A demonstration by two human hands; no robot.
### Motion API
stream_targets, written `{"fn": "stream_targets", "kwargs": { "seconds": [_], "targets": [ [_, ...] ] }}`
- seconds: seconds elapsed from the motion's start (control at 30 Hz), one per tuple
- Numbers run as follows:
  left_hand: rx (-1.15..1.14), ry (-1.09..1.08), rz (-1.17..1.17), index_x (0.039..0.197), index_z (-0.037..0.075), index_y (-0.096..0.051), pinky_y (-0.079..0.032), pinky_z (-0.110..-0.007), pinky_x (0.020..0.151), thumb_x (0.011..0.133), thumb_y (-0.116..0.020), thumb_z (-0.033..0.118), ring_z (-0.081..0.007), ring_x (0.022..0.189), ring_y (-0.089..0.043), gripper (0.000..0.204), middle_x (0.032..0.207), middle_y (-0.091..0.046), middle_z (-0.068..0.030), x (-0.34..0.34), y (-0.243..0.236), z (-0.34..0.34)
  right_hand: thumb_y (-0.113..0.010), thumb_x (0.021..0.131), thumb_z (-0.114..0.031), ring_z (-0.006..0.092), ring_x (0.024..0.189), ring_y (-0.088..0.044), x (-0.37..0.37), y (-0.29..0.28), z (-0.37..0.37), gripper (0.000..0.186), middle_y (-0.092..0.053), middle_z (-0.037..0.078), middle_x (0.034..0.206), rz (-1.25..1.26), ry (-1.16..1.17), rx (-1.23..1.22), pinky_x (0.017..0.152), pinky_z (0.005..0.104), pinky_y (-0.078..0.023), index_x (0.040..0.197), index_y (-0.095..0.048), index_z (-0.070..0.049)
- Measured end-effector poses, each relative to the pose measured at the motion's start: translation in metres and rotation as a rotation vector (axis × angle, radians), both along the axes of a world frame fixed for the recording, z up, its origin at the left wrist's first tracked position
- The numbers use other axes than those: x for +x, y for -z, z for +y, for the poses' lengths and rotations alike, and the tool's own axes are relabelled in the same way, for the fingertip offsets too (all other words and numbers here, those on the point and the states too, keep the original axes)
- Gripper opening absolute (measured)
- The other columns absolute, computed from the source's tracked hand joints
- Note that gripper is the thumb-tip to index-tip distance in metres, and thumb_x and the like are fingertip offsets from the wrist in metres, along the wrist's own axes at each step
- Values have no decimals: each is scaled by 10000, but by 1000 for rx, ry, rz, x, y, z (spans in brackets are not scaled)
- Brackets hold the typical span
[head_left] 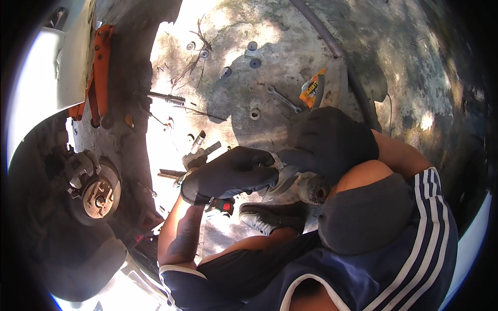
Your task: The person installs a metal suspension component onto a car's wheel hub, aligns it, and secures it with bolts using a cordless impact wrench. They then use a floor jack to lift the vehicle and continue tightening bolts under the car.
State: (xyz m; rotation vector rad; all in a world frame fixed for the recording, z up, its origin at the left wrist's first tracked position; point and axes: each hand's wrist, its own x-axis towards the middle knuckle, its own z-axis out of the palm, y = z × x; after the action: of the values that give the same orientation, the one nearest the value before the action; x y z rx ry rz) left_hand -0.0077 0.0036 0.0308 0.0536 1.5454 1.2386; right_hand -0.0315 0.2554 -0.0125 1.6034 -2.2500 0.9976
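My left hand (231, 173), in a black glove, has its fingers curled on a worn grey metal part (290, 184) in front of me. My right hand (329, 142), also gloved, grips the same part from above and to the right, its fingertips partly hidden. The part's lower right end has a round bore and lies beside my padded knee (363, 212). Just left of my left glove, a socket tool (198, 141) and other dark metal pieces lie on the ground. A shoe (270, 215) shows below the part.
A car's brake disc (98, 199) sits at left, with an orange jack (101, 67) behind it under white bodywork (52, 67). On the concrete are a wrench (282, 98), an orange packet (311, 85), several washers (255, 63) and rods (166, 96). A long pipe (324, 33) runs along the right.
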Motion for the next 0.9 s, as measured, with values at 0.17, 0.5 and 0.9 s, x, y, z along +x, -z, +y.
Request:
{"fn": "stream_targets", "kwargs": {
  "seconds": [0.17, 0.5, 0.9],
  "targets": [
    [-104, 100, 351, 962, 11, -638, -426, -267, 551, 930, -669, 191, -50, 616, -500, 185, 679, -573, 3, -5, -26, 3, -720, 734, -160, 136, 597, -550, -3, -11, 0, 299, -560, -37, 643, 146, 31, -16, 542, 294, -471, 1026, -723, -101],
    [-112, 11, 521, 1026, 52, -629, -450, -296, 563, 893, -699, 179, -135, 632, -551, 196, 778, -590, -52, 4, -9, -4, -758, 734, -193, 152, 553, -550, -6, -6, 0, 237, -553, -23, 612, 176, 59, -27, 503, 330, -459, 948, -724, -97],
    [39, -560, 312, 884, 63, -559, -426, -300, 539, 995, -511, 270, -98, 497, -446, 239, 589, -438, 23, 14, 25, -97, -746, 848, -239, 313, 564, -621, -10, -13, 25, 192, -627, 104, 652, -307, 253, -34, 533, 419, -480, 866, -673, -62]
  ]
}}
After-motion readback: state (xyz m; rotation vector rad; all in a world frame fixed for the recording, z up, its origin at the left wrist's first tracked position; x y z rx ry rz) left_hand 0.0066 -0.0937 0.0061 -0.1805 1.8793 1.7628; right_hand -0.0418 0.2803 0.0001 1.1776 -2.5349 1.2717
